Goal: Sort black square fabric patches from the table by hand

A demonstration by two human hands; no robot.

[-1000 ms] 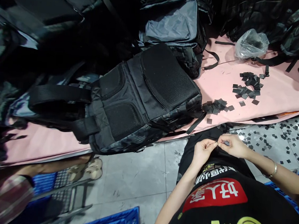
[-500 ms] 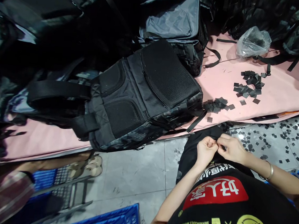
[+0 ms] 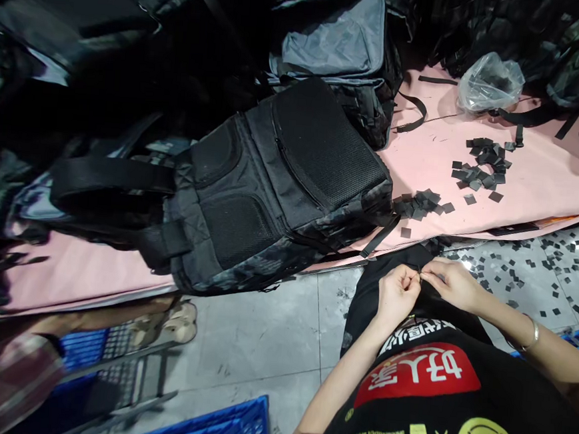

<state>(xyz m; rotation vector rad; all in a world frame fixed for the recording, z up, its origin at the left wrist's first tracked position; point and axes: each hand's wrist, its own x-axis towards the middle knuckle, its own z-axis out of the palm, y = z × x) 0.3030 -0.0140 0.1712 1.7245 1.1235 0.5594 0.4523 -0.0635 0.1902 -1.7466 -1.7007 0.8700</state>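
My left hand (image 3: 396, 293) and my right hand (image 3: 451, 283) meet in front of my black shirt, just below the table's edge. Both are closed in a pinch on something small and dark between the fingertips, too small to name. A black backpack (image 3: 266, 188) lies on its side on the pink table (image 3: 538, 176) to the upper left of my hands, one strap hanging over the edge. Small black squares (image 3: 481, 164) lie in loose heaps on the table just above my hands.
More dark backpacks (image 3: 343, 47) pile up along the back. A clear plastic bag (image 3: 490, 82) sits at the far right of the table. Black squares litter the grey floor (image 3: 541, 263). Blue crates (image 3: 217, 432) stand below; another person's sleeve (image 3: 0, 381) and sandalled foot (image 3: 171, 325) show at left.
My hands drew together into tight fists half a second ago; now the fingers have loosened into a fingertip pinch again. The backpack and squares have not moved.
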